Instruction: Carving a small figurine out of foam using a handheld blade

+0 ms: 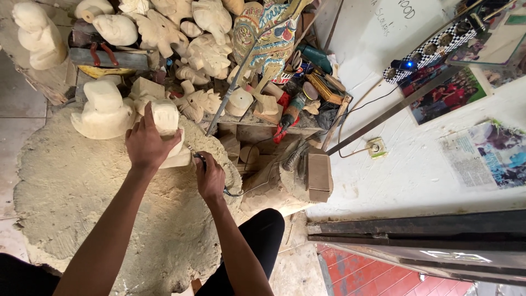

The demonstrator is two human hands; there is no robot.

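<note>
My left hand [147, 143] presses down on a pale, unpainted wooden carving [167, 121] that rests on a dust-covered work mat [71, 186]. Right beside it, my right hand [210, 176] is closed around a small dark corded rotary tool [199, 159] whose tip points at the carving's lower right side. A thin black cord [246, 189] runs from that hand to the right. My knee in black cloth [262, 235] shows below.
Several unpainted carved figures [164, 33] crowd the shelf and floor behind, with a larger blank [104, 109] just left of the carving. A painted mask [268, 33], power tools [290, 112], a wooden block [319, 175], a wall socket [376, 147] and posters lie to the right.
</note>
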